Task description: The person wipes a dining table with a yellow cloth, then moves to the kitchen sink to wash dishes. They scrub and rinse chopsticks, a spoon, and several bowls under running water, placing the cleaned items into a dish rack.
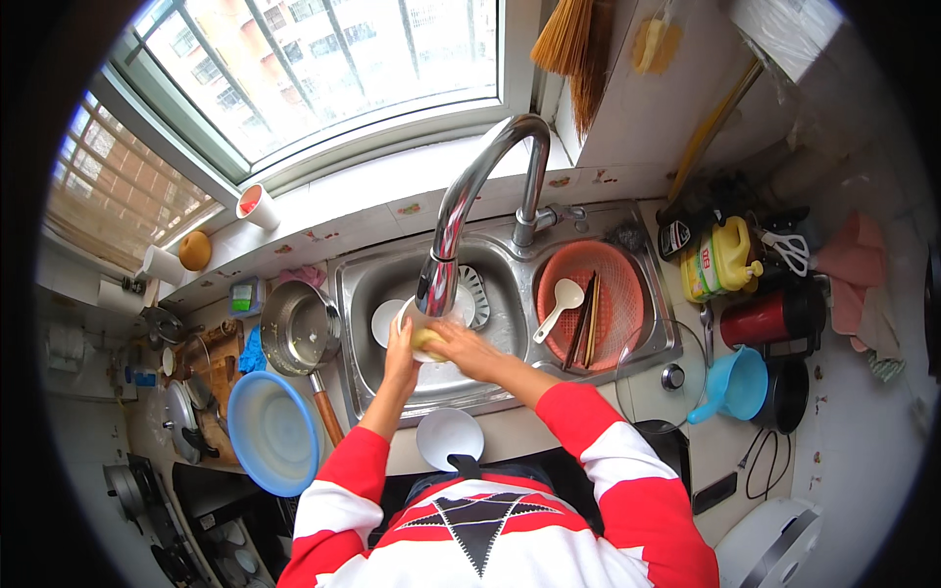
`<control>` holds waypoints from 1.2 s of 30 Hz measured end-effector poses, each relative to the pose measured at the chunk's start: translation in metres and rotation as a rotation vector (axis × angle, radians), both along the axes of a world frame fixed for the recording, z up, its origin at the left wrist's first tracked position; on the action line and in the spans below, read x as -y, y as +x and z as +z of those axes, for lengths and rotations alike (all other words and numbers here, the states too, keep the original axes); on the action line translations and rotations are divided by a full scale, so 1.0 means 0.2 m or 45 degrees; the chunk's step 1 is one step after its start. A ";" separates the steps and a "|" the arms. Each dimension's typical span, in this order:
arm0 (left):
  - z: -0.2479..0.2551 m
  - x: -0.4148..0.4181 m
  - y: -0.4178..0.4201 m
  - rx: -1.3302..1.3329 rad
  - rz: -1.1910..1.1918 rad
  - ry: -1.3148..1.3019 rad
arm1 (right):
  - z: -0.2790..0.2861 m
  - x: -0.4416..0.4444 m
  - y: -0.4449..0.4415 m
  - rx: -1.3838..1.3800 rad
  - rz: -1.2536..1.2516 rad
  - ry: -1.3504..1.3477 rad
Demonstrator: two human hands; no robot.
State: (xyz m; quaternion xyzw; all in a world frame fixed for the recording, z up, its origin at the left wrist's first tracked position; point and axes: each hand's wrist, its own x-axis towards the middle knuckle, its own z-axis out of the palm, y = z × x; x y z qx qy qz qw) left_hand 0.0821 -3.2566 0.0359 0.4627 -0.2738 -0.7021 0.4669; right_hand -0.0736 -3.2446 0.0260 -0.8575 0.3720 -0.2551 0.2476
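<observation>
My left hand [401, 360] grips the rim of a white bowl [413, 317] over the left basin of a stainless steel sink [367, 275]. In my right hand [462, 348], a yellow sponge [426, 338] presses against the inside of that bowl. The spout of a chrome faucet [470, 184] hangs just above and partly hides it. Below, a white bowl [386, 321] and a patterned dish [474, 290] lie in the basin. A pink plastic colander [625, 279] fills the right basin, holding a white ladle [567, 295] and several chopsticks [590, 323].
Left of the sink are a steel saucepan [298, 327] and a blue plastic basin [270, 434]. A white bowl [450, 435] rests at the counter's front edge. On the right lie a glass lid [639, 397], a blue dipper [739, 382] and a yellow detergent jug [720, 257].
</observation>
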 end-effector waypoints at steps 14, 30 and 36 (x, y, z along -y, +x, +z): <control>0.04 0.02 0.00 0.015 0.186 -0.043 | 0.02 -0.04 0.18 -0.038 -0.433 0.033; 0.05 0.02 0.07 0.087 -0.177 0.116 | -0.08 0.02 0.01 -0.153 -0.008 -0.166; -0.08 -0.01 -0.03 -0.063 0.253 -0.027 | 0.01 -0.01 0.23 0.633 -0.191 0.623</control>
